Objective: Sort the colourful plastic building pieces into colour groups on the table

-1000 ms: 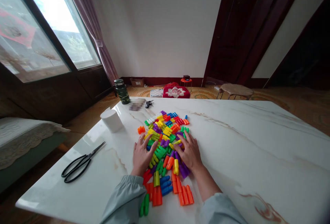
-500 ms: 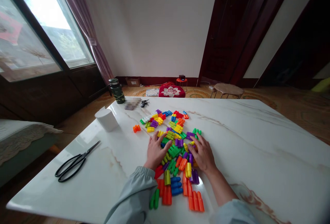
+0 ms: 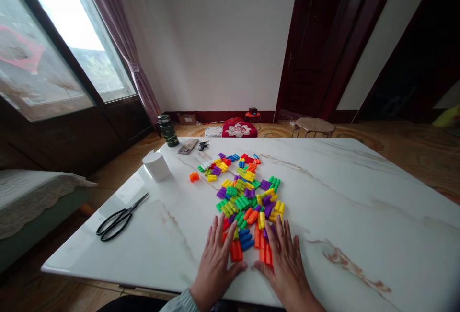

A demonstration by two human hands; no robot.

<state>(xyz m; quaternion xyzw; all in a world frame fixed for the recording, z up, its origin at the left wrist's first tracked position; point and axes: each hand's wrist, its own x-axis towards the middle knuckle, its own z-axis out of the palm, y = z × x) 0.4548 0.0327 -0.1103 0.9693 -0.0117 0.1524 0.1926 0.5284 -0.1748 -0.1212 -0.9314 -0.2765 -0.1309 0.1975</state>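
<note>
A heap of small plastic building blocks (image 3: 245, 196) in many colours lies spread on a white marble table (image 3: 359, 197). My left hand (image 3: 214, 264) rests flat near the front edge, fingers spread, at the left of the heap's near end. My right hand (image 3: 286, 265) lies flat with spread fingers at the right of that end. Between the two hands sit orange blocks (image 3: 236, 249) and blue ones. A single orange block (image 3: 194, 177) lies apart to the left. Neither hand holds anything.
Black scissors (image 3: 121, 217) lie at the table's left. A white cylinder (image 3: 155, 166), a camouflage bottle (image 3: 168, 130), a phone (image 3: 188, 146) and keys (image 3: 203, 145) stand at the far left corner. A bed (image 3: 32, 202) is at left; a stool (image 3: 314, 125) is on the floor beyond.
Both hands have slid back from the middle of the heap toward the table's front edge, and the blocks are spread out more. The view has shifted back.
</note>
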